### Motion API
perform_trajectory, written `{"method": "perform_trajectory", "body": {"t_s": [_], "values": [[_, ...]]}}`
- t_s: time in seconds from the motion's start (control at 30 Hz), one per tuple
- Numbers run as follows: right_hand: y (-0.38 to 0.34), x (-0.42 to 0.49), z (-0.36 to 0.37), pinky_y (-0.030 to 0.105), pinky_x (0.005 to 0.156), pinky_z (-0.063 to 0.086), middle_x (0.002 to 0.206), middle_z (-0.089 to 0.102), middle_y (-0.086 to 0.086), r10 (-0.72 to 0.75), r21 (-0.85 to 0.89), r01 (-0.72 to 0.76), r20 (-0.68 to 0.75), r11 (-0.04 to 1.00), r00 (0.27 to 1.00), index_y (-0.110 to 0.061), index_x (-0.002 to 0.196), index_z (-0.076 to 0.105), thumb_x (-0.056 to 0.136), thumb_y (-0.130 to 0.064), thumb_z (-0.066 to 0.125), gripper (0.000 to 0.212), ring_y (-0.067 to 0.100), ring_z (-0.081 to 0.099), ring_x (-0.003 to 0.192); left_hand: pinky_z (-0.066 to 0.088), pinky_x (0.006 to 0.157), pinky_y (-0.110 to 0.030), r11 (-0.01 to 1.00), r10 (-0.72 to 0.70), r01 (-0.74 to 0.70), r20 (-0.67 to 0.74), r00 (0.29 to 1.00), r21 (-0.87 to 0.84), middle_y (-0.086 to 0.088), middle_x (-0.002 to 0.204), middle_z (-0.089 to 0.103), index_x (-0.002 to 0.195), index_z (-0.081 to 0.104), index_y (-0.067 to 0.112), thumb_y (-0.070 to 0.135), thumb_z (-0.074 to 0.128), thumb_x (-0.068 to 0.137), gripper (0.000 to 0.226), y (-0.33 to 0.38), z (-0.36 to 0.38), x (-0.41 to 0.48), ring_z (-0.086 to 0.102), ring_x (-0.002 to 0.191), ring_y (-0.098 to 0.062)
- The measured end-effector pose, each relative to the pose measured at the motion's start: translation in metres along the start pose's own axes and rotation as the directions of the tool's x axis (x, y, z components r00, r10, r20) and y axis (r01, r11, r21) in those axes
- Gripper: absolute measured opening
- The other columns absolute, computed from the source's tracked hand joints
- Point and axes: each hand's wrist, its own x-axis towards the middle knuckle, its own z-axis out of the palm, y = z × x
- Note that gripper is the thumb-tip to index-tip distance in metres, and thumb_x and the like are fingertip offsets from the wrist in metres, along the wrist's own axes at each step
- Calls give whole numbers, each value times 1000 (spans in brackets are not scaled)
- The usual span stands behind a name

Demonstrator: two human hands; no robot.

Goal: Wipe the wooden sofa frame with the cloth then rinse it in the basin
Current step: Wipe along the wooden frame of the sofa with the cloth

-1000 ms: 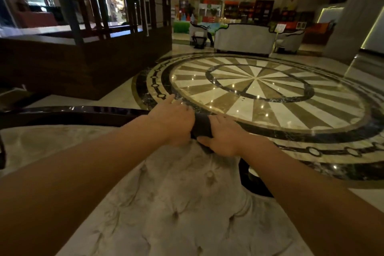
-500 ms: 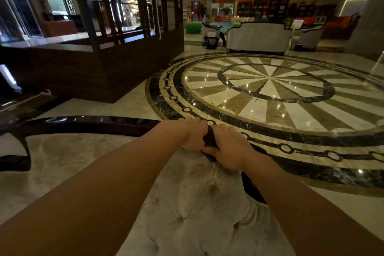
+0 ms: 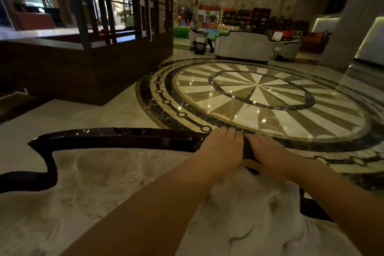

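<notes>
The dark glossy wooden sofa frame [image 3: 116, 137] runs along the top of a pale tufted backrest [image 3: 108, 185] and curves down at the left. My left hand [image 3: 220, 147] and my right hand [image 3: 268, 151] press side by side on the top rail. A dark cloth [image 3: 247, 149] shows as a narrow strip between them, wrapped over the rail; both hands grip it. Most of the cloth is hidden under my palms. No basin is in view.
Beyond the rail lies a polished marble floor with a round starburst inlay [image 3: 257, 93]. A dark wooden partition with slats [image 3: 87, 64] stands at the left. White sofas and armchairs [image 3: 245, 48] sit at the far side of the lobby.
The view has shifted, so more of the rail at the left shows. My hands have drawn closer together on the cloth and sit further right along the rail.
</notes>
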Motion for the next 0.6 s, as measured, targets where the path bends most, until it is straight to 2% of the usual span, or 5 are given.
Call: {"method": "perform_trajectory", "body": {"t_s": [0.13, 0.23, 0.4, 0.6], "values": [[-85, 33, -8, 42, 108, 35, 141, 43, 7, -71, -47, 70, -24, 996, 997, -19, 146, 28, 86, -64, 51, 78, 26, 41, 126, 35, 104, -44, 1000, 2, -3, -9, 1000, -20, -14, 132, 45, 135, 34, 9, 31, 52, 90, 54, -83, -7, -53, 43, 119, -30], [-172, 71, -6, 42, 104, 37, 138, 47, 7, -182, -110, 175, -50, 978, 982, -19, 142, 33, 86, -65, 50, 74, 26, 44, 123, 34, 105, -43, 997, -62, 62, 20, 998, -47, -12, 136, 43, 138, 30, 11, 35, 53, 89, 59, -165, -8, -108, 41, 121, -29], [-306, 129, 1, 45, 100, 38, 135, 47, 9, -271, -160, 275, 51, 948, 961, -19, 138, 36, 85, -60, 55, 69, 28, 45, 120, 30, 112, -41, 979, -181, 185, 52, 982, -81, -8, 143, 39, 143, 23, 15, 36, 59, 87, 70, -276, 1, -193, 38, 128, -26], [-417, 171, 15, 46, 105, 37, 139, 45, 10, -290, -235, 323, 165, 917, 943, -18, 143, 32, 86, -53, 60, 72, 29, 44, 125, 35, 105, -39, 941, -297, 286, -35, 954, -182, -8, 136, 43, 137, 30, 16, 35, 54, 85, 60, -359, 31, -264, 41, 118, -25]]}}
